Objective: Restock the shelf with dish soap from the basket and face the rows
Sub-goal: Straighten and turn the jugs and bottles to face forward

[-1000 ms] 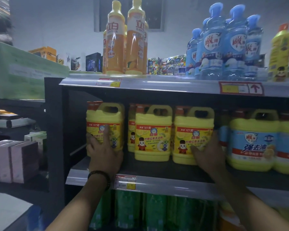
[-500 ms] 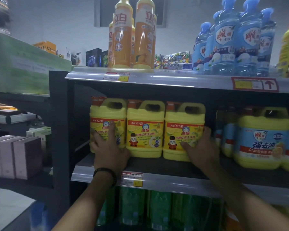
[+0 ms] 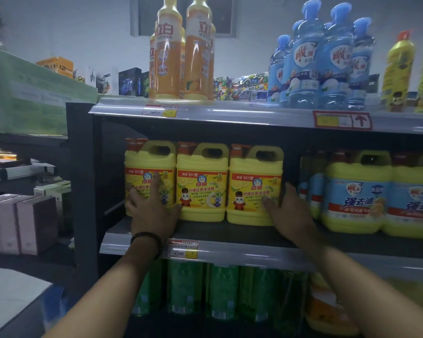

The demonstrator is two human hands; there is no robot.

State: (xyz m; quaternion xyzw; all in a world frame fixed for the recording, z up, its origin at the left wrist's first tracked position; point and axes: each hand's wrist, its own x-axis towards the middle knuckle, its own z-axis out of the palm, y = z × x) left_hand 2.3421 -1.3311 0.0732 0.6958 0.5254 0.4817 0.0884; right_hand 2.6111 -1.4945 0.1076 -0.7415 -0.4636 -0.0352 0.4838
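Observation:
Three yellow dish soap jugs with red caps stand side by side on the middle shelf (image 3: 230, 230): a left jug (image 3: 147, 162), a middle jug (image 3: 202, 186) and a right jug (image 3: 254, 189). My left hand (image 3: 152, 208) lies against the front and lower left of the left jug, fingers spread. My right hand (image 3: 288, 211) is at the lower right corner of the right jug, thumb on its label and fingers round its side. The labels of the three jugs face forward. No basket is in view.
Yellow jugs with blue labels (image 3: 357, 193) stand to the right on the same shelf. The top shelf carries orange bottles (image 3: 183, 52), blue bottles (image 3: 320, 59) and yellow bottles (image 3: 396, 69). Green bottles (image 3: 205, 291) fill the shelf below. Pink boxes (image 3: 22, 223) sit at left.
The gaps between the three yellow jugs have closed; the right and middle jugs slid left toward the left jug. Both hands stayed on the outer jugs.

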